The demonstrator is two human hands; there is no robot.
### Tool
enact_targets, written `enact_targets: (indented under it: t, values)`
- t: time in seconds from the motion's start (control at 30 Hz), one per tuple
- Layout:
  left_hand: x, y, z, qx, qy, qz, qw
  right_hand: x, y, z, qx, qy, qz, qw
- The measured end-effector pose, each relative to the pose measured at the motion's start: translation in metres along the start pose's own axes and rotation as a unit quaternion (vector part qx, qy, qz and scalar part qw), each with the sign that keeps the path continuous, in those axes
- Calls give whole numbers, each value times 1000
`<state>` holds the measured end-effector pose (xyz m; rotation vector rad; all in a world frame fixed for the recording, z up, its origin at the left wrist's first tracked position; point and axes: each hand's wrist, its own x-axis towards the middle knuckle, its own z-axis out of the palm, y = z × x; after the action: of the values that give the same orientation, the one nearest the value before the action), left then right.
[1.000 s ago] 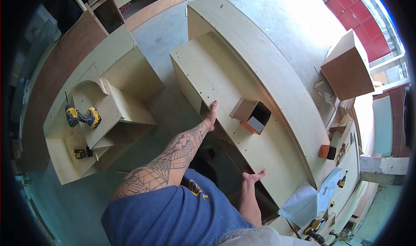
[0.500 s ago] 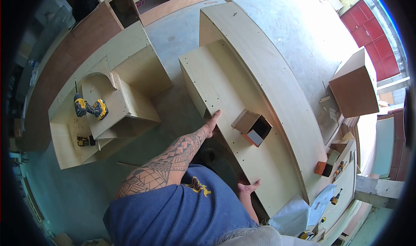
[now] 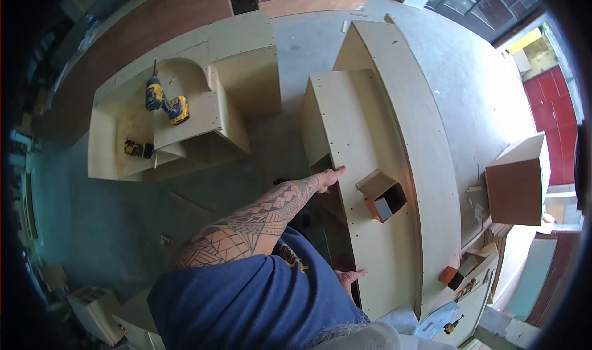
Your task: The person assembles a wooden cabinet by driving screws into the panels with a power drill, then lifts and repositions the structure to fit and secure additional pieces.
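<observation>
A long pale plywood cabinet (image 3: 364,140) lies in front of me, with a raised panel (image 3: 425,146) along its far side. My left hand (image 3: 330,179), at the end of a tattooed forearm, grips the cabinet's near edge, thumb on top and the other fingers hidden below. Lower down the same edge, my right hand (image 3: 350,277) holds on in a similar way, its thumb lying over the board. On the cabinet's top, beyond both hands, rests an open cardboard box (image 3: 377,187) with an orange and grey end.
Another plywood cabinet (image 3: 262,73) stands to the left, carrying a yellow and black cordless drill (image 3: 168,103); a second power tool (image 3: 139,148) lies inside it. At right are a large brown box (image 3: 517,190) and a bench (image 3: 472,301) with another drill (image 3: 453,324).
My view has turned, so the cabinets appear shifted, the left one upward and to the right. Both hands keep to the cabinet's near edge, and the box stays on top.
</observation>
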<state>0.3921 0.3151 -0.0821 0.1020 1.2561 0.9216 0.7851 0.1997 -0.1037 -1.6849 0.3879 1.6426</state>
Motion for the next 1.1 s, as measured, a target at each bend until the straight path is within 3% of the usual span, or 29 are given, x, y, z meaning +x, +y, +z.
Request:
enact_targets:
  t: [0.07,0.13,0.2,0.23,0.27,0.3,0.37,0.4,0.43,0.47,0.5,0.53,0.57,0.6,0.63,0.7,0.8,0.87,0.9,0.93,0.97,1.03,1.1]
  values:
    - [-8,-15,-7,-2,14,-15,1000,8,4,-7,-62,17,8,998]
    - [-32,-32,-24,74,-26,-22,997,17,14,-8,-148,20,19,989]
    - [-53,-62,-55,182,-24,-16,983,27,29,-4,-255,11,26,967]
    - [-58,-84,-80,325,0,53,944,33,38,0,-355,-4,14,935]
    - [-68,-104,-109,460,23,118,880,37,48,3,-464,-24,-7,885]
    - [-92,-112,-138,503,19,112,857,43,60,9,-573,-44,-33,817]
    - [-129,-132,-208,574,19,87,814,54,84,24,-783,-105,-118,602]
    - [-163,-126,-237,520,71,76,848,59,97,34,-854,-130,-163,476]
    - [-199,-123,-263,391,191,124,892,63,109,47,-866,-145,-197,436]
    - [-215,-132,-301,217,280,172,919,60,121,64,-834,-152,-235,475]
    - [-230,-136,-343,93,347,263,895,58,133,84,-796,-170,-270,515]
    - [-251,-133,-383,67,442,293,845,24,156,117,-676,-157,-310,650]
    - [-277,-112,-414,89,524,372,761,8,170,143,-650,-262,-349,622]
    - [-305,-96,-442,122,598,366,702,-2,193,174,-607,-291,-347,653]
    - [-333,-74,-468,149,639,314,686,-43,220,218,-618,-331,-339,627]
    - [-343,-48,-531,60,663,348,660,-85,271,296,-589,-303,-146,735]
    - [-354,11,-599,152,647,348,662,-172,375,415,-663,-472,-209,542]
    - [-345,49,-630,187,626,356,668,-259,452,482,-643,-575,-175,474]
    - [-338,64,-647,264,576,411,655,-287,487,509,-673,-575,-148,440]
    - [-332,78,-659,338,521,463,632,-320,519,529,-653,-614,-187,403]
    - [-323,92,-668,339,513,468,635,-347,550,543,-663,-605,-207,389]
    - [-302,111,-677,466,496,373,630,-387,599,561,-675,-578,-163,428]
    - [-286,105,-691,467,453,410,640,-399,625,567,-742,-529,-168,376]
